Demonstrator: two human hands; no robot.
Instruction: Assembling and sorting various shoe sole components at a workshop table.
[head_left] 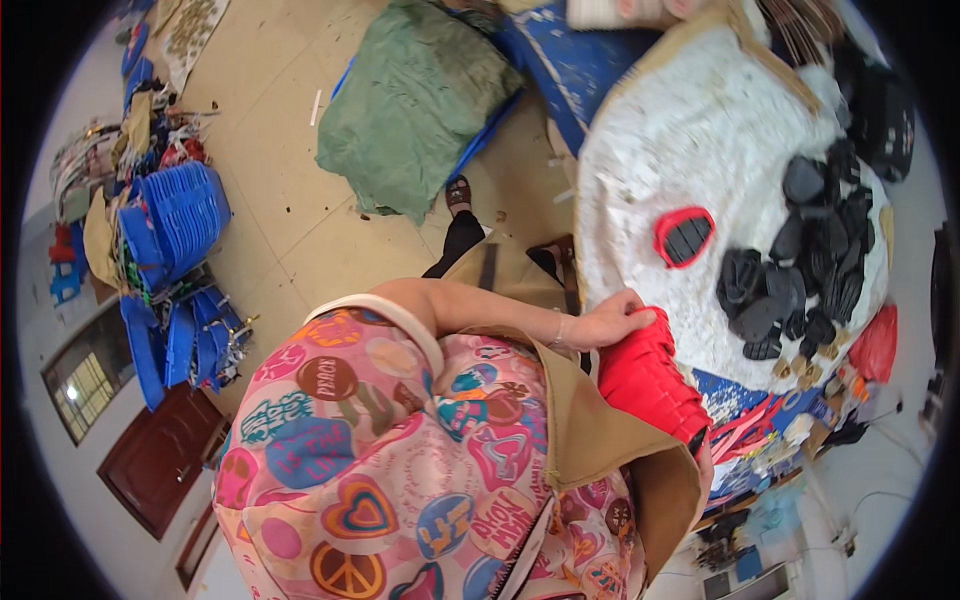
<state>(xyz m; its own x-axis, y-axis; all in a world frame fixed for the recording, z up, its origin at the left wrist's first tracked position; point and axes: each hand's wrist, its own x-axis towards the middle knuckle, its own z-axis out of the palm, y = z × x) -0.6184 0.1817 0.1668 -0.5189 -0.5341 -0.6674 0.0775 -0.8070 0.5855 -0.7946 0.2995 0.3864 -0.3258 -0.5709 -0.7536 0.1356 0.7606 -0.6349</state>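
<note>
My left hand [612,322] is closed on the upper end of a stack of red nested pieces [650,378], its thumb on top. The stack slants down to the right in front of my tan apron [600,440]. At its lower end a dark part shows, beside a sliver of my right hand [705,472]; the fingers there are hidden. A single red-rimmed piece with a black ribbed middle [686,237] lies apart on the white-covered table [640,150]. Many black moulded pieces [765,290] are heaped farther right on the same cover.
A green cloth [410,110] drapes over something blue ahead. Blue stacked chairs or crates [178,220] stand at the left. Red strips [745,430] and small items lie on a blue surface at the right, near a red plastic bag [875,345]. Another person's hands [655,10] show at the top.
</note>
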